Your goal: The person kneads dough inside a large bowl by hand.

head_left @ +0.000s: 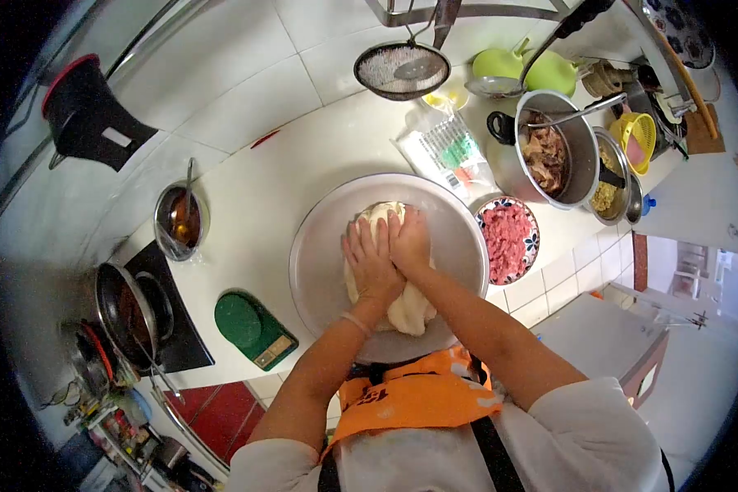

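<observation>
A large pale lump of dough point(411, 312) lies in a wide metal basin point(320, 246) on the white counter. My left hand point(372, 264) rests flat on the dough, its fingers stretched away from me. Beside it and touching it, my right hand point(410, 243) presses on the dough with its fingers extended. Both palms are hidden against the dough, which bulges out toward my orange apron point(414, 394).
Right of the basin are a patterned bowl of minced meat point(507, 238), a plastic package point(447, 152) and a pot of meat pieces point(582, 156). On the left sit a green kitchen scale point(250, 328), a bowl of dark liquid point(180, 221) and a pan point(127, 307). A strainer point(402, 70) hangs above.
</observation>
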A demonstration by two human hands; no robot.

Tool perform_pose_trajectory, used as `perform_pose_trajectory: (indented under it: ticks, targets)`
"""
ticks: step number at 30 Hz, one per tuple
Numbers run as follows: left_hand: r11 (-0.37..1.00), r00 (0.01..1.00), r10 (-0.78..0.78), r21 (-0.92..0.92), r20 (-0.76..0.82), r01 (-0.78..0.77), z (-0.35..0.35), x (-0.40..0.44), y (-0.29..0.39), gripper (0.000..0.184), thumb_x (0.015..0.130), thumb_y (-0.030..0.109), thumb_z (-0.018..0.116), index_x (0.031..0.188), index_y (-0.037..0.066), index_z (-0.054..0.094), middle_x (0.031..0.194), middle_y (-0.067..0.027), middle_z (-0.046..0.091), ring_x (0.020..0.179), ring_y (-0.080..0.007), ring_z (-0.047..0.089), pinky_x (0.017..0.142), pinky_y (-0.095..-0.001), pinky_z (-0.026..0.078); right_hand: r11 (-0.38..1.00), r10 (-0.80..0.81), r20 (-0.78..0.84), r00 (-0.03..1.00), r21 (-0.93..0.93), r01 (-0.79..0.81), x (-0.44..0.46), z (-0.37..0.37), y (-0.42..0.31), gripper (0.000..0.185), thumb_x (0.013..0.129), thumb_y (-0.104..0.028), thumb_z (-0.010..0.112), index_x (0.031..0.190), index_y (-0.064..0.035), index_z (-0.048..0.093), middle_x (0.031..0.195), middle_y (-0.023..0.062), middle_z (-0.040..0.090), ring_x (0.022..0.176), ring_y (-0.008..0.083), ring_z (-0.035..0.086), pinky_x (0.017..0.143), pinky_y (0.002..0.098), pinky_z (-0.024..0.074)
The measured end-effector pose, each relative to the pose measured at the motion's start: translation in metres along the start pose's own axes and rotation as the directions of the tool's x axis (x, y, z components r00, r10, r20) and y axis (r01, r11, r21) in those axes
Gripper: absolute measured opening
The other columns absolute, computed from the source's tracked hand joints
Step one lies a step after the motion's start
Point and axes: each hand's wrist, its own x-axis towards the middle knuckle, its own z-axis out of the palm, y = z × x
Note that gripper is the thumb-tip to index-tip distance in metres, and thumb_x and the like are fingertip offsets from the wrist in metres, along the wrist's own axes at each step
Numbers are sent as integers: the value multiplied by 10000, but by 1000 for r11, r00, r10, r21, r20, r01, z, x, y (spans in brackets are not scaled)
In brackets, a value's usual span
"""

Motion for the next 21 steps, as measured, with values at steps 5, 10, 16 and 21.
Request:
perform_pose_trajectory:
  ticks: [5,10,16,21]
  targets:
    - [998,994,36,-45,-101,-41,-10,3,0,740,839,396,588,1457,55,366,1497,-272,258,1359,-472,275,1118,-608,193,998,56,20,998,-26,-56,1,0,3,385,948,-316,519,1151,5,581,1039,271,600,934,448,589,813,497,470]
    - [771,984,-131,-636,-120,25,-20,26,-51,574,856,294,585,1356,27,498,1290,-212,526,1224,-328,493,1038,-418,381,937,-268,135,954,265,226,-18,-44,20,418,876,-310,645,1168,-19,580,1130,244,606,1078,424,559,953,469,438]
    - [503,845,0,-730,535,462,-64,72,-31,469,932,415,485,1117,29,677,1126,-239,633,1086,-356,594,991,-419,418,734,-678,173,715,117,668,-82,-112,10,413,851,-297,683,1155,-33,590,1103,189,605,1076,391,548,956,471,431]
    - [939,861,-2,-296,509,177,-88,0,11,473,958,336,433,1086,-59,660,1041,-280,652,1024,-347,626,938,-452,437,891,-245,101,964,416,182,-70,-107,2,325,890,-273,619,1101,-26,616,1017,205,599,921,411,590,903,492,447]
